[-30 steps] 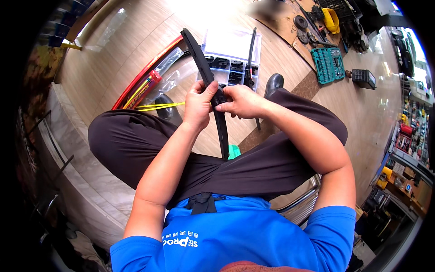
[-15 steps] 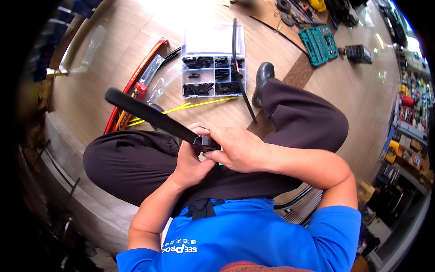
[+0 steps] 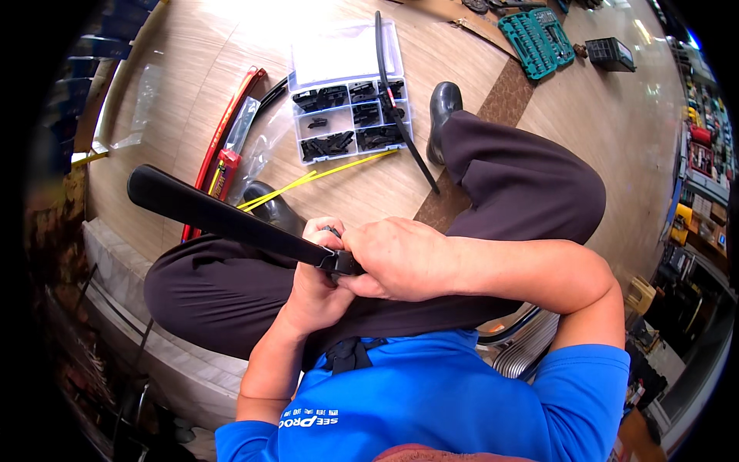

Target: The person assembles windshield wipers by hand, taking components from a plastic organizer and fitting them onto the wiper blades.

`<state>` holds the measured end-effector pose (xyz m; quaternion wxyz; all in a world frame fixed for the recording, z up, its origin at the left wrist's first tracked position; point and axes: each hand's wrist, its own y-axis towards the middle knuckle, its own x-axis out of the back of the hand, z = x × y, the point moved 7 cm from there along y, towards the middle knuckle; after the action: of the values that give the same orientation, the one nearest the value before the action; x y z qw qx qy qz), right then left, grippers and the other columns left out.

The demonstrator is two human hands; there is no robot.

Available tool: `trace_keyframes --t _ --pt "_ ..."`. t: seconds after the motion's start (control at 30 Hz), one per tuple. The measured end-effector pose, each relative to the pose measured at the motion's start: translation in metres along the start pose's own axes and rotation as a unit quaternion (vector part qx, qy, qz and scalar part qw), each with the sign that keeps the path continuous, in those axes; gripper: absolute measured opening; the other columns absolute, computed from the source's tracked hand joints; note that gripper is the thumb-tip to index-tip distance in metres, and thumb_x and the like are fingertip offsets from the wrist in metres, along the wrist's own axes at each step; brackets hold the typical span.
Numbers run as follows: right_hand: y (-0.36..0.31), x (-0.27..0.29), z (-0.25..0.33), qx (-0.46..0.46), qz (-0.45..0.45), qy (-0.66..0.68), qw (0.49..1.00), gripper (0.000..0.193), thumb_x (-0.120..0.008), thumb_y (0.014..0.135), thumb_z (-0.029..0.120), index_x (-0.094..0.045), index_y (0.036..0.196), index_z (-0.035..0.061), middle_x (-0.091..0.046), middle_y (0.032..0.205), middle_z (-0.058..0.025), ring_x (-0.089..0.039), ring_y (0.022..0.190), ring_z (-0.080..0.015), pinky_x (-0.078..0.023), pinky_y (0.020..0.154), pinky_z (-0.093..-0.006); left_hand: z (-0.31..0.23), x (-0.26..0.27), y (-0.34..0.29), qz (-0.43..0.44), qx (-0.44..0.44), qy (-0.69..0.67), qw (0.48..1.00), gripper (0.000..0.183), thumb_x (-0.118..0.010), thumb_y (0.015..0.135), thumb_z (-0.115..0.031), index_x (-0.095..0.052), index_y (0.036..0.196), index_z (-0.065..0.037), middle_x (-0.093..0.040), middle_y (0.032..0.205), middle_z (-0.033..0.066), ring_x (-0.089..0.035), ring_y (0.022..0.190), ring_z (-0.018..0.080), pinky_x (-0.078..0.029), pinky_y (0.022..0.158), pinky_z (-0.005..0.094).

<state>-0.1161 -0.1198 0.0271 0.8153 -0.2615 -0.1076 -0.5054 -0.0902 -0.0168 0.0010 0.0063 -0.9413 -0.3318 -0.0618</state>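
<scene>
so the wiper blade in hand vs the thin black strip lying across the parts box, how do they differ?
The wiper blade is broad and thick; the thin black strip is far slimmer. The blade is held off the floor, gripped at one end by the left hand and right hand; the strip lies untouched across the clear parts box and onto the floor. Both are long and black.

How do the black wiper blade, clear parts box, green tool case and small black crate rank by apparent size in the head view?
1. black wiper blade, though it is nearest the camera, held in both hands
2. clear parts box
3. green tool case
4. small black crate
</scene>
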Motion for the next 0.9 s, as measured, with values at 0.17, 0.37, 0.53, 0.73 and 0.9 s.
trace_keyframes --t 0.17,0.37,0.53,0.73,0.9 --pt "0.004 0.002 0.002 -0.021 0.035 0.036 0.999 0.032 -0.066 0.083 0.028 -0.055 0.091 -0.0017 -0.063 0.081 -0.0211 -0.063 0.079 -0.0394 -0.050 0.070 -0.0464 -0.013 0.006 0.005 0.012 -0.016 0.012 1.000 0.055 -0.078 0.067 -0.003 -0.040 0.105 -0.009 -0.044 0.102 0.0118 -0.047 0.093 0.0207 -0.041 0.082 0.0346" --pt "0.000 0.038 0.003 -0.011 0.033 0.081 0.996 0.027 -0.069 0.082 0.027 -0.056 0.084 0.0033 -0.060 0.072 -0.0161 -0.061 0.072 -0.0359 -0.048 0.065 -0.0415 0.007 0.053 -0.003 -0.104 0.076 -0.149 0.980 0.049 -0.054 0.072 0.021 -0.043 0.111 -0.008 -0.044 0.102 0.0062 -0.050 0.085 0.0151 -0.044 0.072 0.0266" --pt "0.030 0.052 -0.043 -0.122 -0.053 0.081 0.988 0.023 -0.070 0.085 0.022 -0.061 0.088 0.0003 -0.060 0.066 -0.0088 -0.061 0.057 -0.0199 -0.048 0.054 -0.0327 -0.003 0.076 0.014 -0.207 0.014 -0.213 0.955 0.053 -0.058 0.072 0.019 -0.042 0.115 -0.008 -0.043 0.109 0.0078 -0.052 0.088 0.0154 -0.048 0.072 0.0272" --pt "0.105 0.085 -0.140 -0.192 -0.029 -0.229 0.954 0.029 -0.072 0.077 0.026 -0.070 0.091 -0.0002 -0.068 0.089 -0.0213 -0.068 0.084 -0.0328 -0.053 0.076 -0.0417 -0.022 0.139 0.067 -0.218 0.058 -0.412 0.883 0.030 -0.057 0.090 -0.004 -0.047 0.118 -0.007 -0.051 0.103 0.0079 -0.053 0.082 0.0175 -0.046 0.058 0.0285" --pt "0.170 0.017 -0.254 -0.237 -0.042 -0.247 0.939 0.025 -0.069 0.078 0.023 -0.071 0.092 0.0017 -0.068 0.099 -0.0209 -0.065 0.095 -0.0348 -0.052 0.085 -0.0433 0.039 0.139 0.065 -0.180 0.093 -0.535 0.820 0.038 -0.044 0.099 -0.044 -0.058 0.110 -0.011 -0.057 0.104 0.0119 -0.053 0.083 0.0245 -0.044 0.055 0.0279"
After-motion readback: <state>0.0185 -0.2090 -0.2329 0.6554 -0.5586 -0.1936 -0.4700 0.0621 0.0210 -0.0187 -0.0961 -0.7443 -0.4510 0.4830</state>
